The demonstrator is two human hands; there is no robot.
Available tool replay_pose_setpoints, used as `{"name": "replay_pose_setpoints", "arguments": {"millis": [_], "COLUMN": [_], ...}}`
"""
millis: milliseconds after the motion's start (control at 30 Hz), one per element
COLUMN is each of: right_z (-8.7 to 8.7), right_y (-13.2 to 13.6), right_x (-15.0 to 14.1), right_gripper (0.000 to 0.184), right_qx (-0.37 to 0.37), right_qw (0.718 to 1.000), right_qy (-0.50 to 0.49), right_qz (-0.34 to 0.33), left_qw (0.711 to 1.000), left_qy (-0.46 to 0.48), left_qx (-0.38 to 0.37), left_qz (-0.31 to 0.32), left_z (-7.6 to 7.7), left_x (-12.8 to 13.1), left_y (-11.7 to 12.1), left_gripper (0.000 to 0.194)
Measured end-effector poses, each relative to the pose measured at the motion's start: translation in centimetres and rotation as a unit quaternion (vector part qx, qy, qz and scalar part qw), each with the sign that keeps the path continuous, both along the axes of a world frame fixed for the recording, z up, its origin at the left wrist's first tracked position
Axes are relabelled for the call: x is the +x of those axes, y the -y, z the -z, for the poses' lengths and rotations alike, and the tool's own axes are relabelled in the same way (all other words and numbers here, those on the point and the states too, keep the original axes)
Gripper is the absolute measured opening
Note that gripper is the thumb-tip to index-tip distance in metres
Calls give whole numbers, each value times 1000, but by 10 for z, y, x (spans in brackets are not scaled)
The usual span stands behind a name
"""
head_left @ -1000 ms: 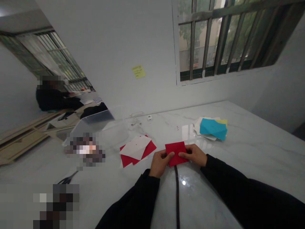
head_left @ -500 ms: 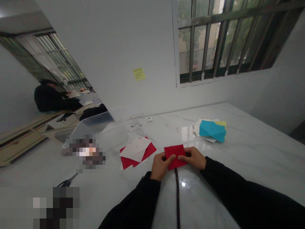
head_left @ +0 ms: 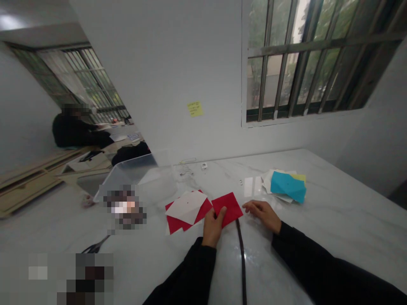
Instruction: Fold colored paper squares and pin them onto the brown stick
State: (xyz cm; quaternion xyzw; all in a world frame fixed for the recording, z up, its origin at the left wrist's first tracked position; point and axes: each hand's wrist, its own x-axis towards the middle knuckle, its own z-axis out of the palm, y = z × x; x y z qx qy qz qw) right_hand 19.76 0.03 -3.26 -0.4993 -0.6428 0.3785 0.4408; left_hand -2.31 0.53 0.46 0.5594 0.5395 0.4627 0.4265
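Observation:
A red square of paper (head_left: 228,208) is pinched at its lower left between the thumb and fingers of my left hand (head_left: 213,224). It is tilted above the marble-patterned table. My right hand (head_left: 263,214) is just right of the paper and apart from it, fingers loosely bent, with nothing visible in them. Left of the paper lies a stack of red sheets (head_left: 173,223) with a white sheet (head_left: 187,206) on top, which has a small dark dot. A dark strap (head_left: 242,258) runs from below the red paper toward me.
Blue sheets (head_left: 288,185) lie over white and yellow ones at the right. A clear plastic bin (head_left: 133,169) stands at left, with dark-handled scissors (head_left: 93,248) nearer me. A yellow note (head_left: 195,109) is on the wall. A seated person (head_left: 74,129) is far left.
My right hand has let go of the red paper and moved a little right. The paper has turned and shifted left in my left hand. The camera view has shifted slightly.

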Motion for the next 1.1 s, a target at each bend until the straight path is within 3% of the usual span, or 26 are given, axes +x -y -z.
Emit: {"name": "replay_pose_setpoints", "arguments": {"millis": [167, 333, 500, 667, 800, 933, 1100], "right_z": [8, 18, 22, 20, 17, 12, 10], "right_y": [-53, -97, -109, -93, -49, -5, 8], "right_x": [2, -4, -6, -5, -3, 1, 9], "right_gripper": [40, 36, 27, 28, 33, 36, 37], "right_qx": [68, 59, 51, 62, 69, 27, 8], "right_qw": [971, 952, 947, 951, 964, 983, 982], "right_qy": [147, 187, 200, 196, 177, 121, 84], "right_qz": [177, 234, 245, 232, 187, 134, 168], "left_qw": [999, 999, 999, 999, 998, 996, 994], "left_qy": [20, 28, 47, 47, 54, 70, 83], "left_qx": [-10, -15, -2, 5, 11, 7, 10], "left_qz": [-28, -9, 19, 19, 24, 50, 66], "left_z": [11, 16, 12, 13, 18, 20, 21], "left_x": [-10, -9, -5, -3, -1, 4, 8], "left_y": [-10, -9, -1, 3, 3, 6, 10], "left_gripper": [46, 45, 39, 37, 37, 40, 41]}}
